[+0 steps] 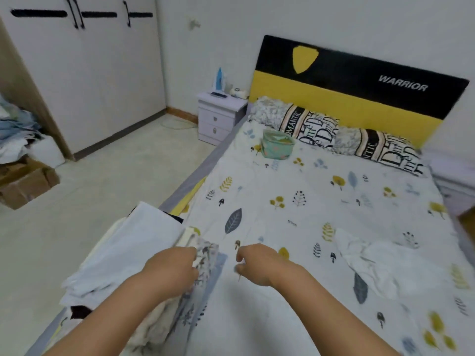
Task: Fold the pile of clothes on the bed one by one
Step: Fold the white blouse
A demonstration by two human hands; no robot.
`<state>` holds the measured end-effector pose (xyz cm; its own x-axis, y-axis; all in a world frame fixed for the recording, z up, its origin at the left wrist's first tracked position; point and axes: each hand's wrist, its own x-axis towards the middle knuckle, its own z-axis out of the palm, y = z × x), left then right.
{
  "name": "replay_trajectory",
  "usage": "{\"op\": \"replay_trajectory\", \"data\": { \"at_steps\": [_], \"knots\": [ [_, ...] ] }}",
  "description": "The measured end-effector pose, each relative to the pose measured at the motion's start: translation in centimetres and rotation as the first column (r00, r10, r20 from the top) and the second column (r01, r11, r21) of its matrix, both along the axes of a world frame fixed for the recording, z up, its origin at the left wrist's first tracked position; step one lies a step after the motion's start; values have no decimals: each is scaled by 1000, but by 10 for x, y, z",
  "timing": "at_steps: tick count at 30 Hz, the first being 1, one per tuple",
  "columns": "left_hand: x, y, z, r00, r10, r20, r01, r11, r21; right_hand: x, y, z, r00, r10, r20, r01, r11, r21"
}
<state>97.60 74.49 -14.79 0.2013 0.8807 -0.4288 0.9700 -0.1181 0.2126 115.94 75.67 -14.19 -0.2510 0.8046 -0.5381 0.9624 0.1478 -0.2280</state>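
A stack of folded clothes (123,255) lies along the bed's left edge, with a pale blue-white piece on top and a leaf-patterned piece (205,255) at its right side. My left hand (172,268) rests on the stack, its fingers curled at the edge of the patterned piece. My right hand (257,263) hovers just above the printed bedsheet (282,201) beside the stack, fingers loosely curled and holding nothing. A crumpled white garment (372,263) lies unfolded on the sheet to the right.
A green pouch (277,144) sits near two pillows (308,124) below the yellow-black headboard (359,80). A lilac nightstand (221,116) stands left of the bed. White wardrobe doors (84,73), a cardboard box (25,183) and heaped laundry (15,132) are at far left.
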Motion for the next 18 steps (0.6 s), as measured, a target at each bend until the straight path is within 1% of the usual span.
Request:
{"op": "replay_trajectory", "data": {
  "at_steps": [4,11,15,18],
  "knots": [
    [71,-9,5,997,-77,31,78,997,-30,74,-32,12,995,-104,1,104,995,-7],
    [201,-31,1,968,-250,12,250,968,23,210,-90,10,964,-261,51,263,964,-41],
    [270,-41,-15,951,-307,-23,307,952,6,288,-116,0,939,-333,79,339,938,-70],
    [317,-47,-30,940,-340,-27,339,940,-19,341,-131,-19,914,-398,81,404,911,-86]
  ]
}}
